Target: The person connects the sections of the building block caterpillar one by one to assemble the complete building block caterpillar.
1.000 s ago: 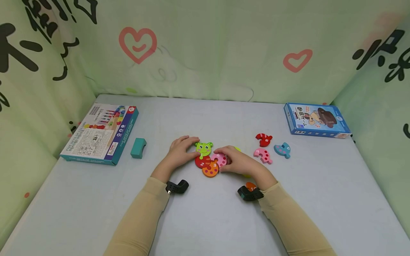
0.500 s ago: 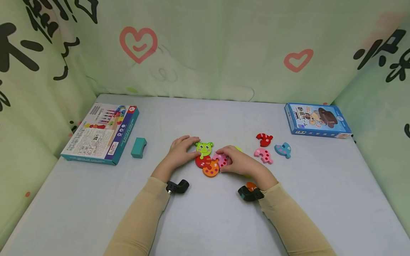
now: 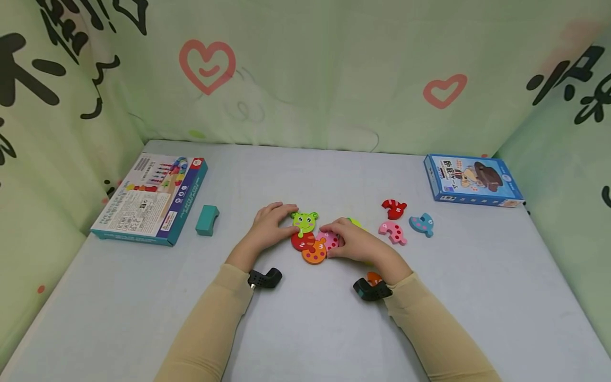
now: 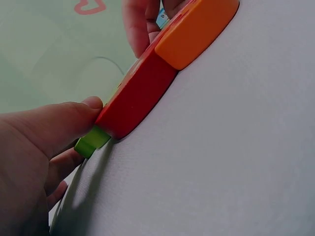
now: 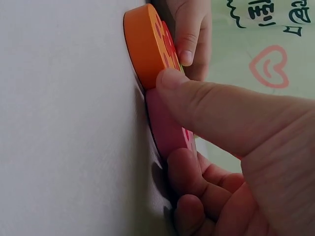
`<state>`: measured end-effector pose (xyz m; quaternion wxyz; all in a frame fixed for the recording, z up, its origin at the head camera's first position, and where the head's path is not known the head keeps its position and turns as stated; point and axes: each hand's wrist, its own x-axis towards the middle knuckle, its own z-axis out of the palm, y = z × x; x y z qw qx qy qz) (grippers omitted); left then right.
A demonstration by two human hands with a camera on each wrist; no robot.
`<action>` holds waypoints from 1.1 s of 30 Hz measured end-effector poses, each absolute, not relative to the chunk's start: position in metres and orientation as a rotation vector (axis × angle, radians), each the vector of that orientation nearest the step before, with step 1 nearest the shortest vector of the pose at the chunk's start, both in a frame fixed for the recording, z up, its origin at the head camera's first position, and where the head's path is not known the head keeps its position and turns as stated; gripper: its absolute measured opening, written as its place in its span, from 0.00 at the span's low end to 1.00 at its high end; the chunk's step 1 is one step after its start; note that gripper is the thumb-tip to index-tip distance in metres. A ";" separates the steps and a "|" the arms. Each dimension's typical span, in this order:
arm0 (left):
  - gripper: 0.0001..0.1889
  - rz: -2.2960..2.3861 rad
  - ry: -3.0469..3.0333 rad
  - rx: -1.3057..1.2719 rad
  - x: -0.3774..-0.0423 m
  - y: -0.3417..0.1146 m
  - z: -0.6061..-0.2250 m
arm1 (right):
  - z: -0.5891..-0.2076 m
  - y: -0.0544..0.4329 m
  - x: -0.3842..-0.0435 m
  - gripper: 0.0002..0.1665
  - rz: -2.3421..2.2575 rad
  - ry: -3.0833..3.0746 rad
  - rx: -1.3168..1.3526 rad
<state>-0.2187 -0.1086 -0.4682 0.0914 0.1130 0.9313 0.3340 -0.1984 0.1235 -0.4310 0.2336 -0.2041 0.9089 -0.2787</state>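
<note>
Four-part is avoided here: several joined puzzle pieces lie flat on the table in the head view. A green animal-face piece (image 3: pixel 305 220) is at the top, above a red piece (image 3: pixel 300 243) marked 2. An orange spotted piece (image 3: pixel 314 254) adjoins the red one, and a pink spotted piece (image 3: pixel 331 239) fits against its right. My left hand (image 3: pixel 268 229) holds the green piece by its left side, thumb near the red piece (image 4: pixel 142 96). With thumb and fingers, my right hand (image 3: pixel 357 243) pinches the pink piece (image 5: pixel 165 123). It partly hides yellow-green pieces.
Loose red (image 3: pixel 394 208), pink (image 3: pixel 392 232) and blue (image 3: pixel 422 224) pieces lie to the right. An orange piece (image 3: pixel 374 278) is by the right wrist. A teal block (image 3: pixel 207 220) and a large box (image 3: pixel 148 201) sit left; a blue box (image 3: pixel 472 179) is back right.
</note>
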 end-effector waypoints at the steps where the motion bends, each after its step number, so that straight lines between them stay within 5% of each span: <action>1: 0.27 0.992 2.767 0.336 -0.219 -0.109 -0.468 | -0.431 0.123 -0.198 0.34 -0.763 2.497 -0.556; 33: 0.27 0.974 2.774 0.354 -0.218 -0.109 -0.468 | -0.404 0.231 -0.180 0.31 -1.046 2.648 -0.201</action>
